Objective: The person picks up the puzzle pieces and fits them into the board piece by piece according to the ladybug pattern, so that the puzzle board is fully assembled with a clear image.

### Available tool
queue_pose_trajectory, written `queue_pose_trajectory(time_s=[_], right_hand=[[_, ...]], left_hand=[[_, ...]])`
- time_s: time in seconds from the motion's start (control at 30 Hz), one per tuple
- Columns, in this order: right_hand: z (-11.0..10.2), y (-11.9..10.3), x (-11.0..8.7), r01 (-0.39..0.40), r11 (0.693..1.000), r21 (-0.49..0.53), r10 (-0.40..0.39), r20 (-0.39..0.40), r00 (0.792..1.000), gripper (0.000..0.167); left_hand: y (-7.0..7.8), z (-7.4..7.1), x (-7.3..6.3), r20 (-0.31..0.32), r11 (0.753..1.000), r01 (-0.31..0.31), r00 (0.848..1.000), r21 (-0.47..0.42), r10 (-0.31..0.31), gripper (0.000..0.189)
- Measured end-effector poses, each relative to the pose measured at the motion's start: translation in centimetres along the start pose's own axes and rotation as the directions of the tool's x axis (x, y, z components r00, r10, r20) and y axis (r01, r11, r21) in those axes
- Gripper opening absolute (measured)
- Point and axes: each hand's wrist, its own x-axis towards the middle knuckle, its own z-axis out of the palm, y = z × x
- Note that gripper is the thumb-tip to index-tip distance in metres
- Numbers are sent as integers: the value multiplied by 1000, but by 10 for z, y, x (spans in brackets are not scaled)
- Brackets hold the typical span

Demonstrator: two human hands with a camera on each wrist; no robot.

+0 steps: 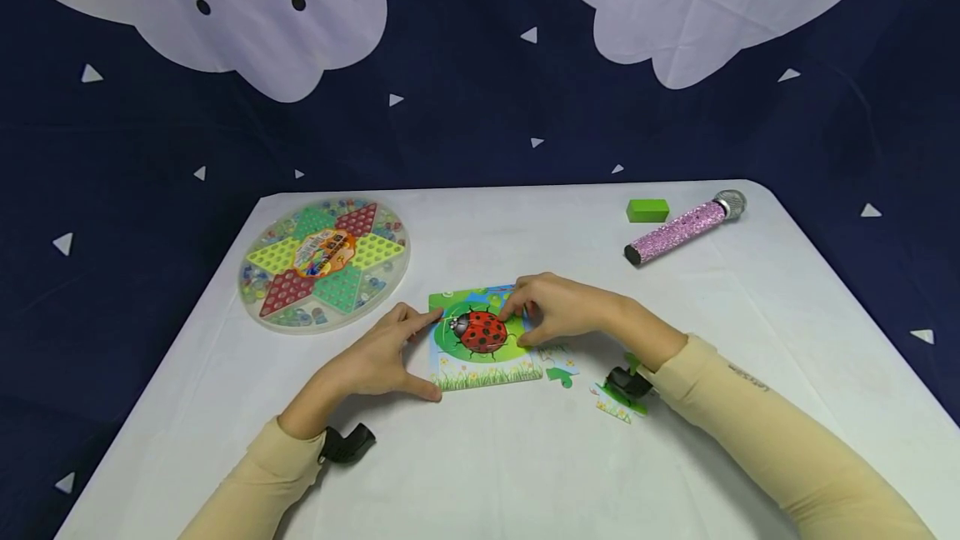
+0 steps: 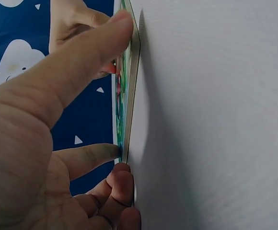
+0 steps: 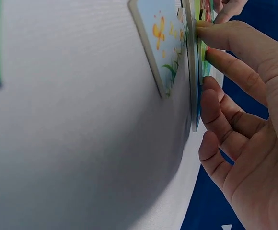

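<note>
A square ladybug jigsaw puzzle [image 1: 480, 336] lies on the white table, with a red, black-spotted ladybug on green. At its left edge, the left hand [image 1: 371, 357] has thumb and index finger spread apart, touching near the corners. Its other fingers bend beside the edge in the left wrist view. From the right side, the right hand [image 1: 566, 307] pinches a puzzle piece between thumb and index finger over the board; the fingers hide most of it. Loose puzzle pieces [image 1: 560, 376] lie at the lower right of the board, including a pale flowered piece [image 3: 160, 43] in the right wrist view.
More loose pieces [image 1: 615, 408] lie under the right wrist's black camera [image 1: 628, 383]. A round Chinese checkers board [image 1: 324, 265] with marbles sits at the back left. A green block [image 1: 647, 211] and a pink glittery microphone [image 1: 678, 232] are at the back right.
</note>
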Motion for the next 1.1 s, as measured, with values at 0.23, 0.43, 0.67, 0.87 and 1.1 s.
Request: queue_pose_trajectory(time_s=[0.23,0.43,0.67,0.87,1.1], right_hand=[[-1,0,1,7,1000,-14,-7,5,1000,39],[-1,1,1,19,1000,0,-19,9,1000,39],[-2,-2,1,4,999,38,-5,23,1000,38],[-3,-5,1,-21,1000,11,21,22,1000,39],[-2,-8,0,-23,998,-63,24,16,1000,41]], left_hand=[[1,1,-1,-1,999,-17,1000,49,17,126],[4,0,-3,9,995,-19,1000,95,19,132],[5,0,-1,1,996,-11,1000,83,11,125],[3,0,-1,1,998,2,1000,58,-2,122],[3,1,0,-5,999,11,1000,38,-10,122]])
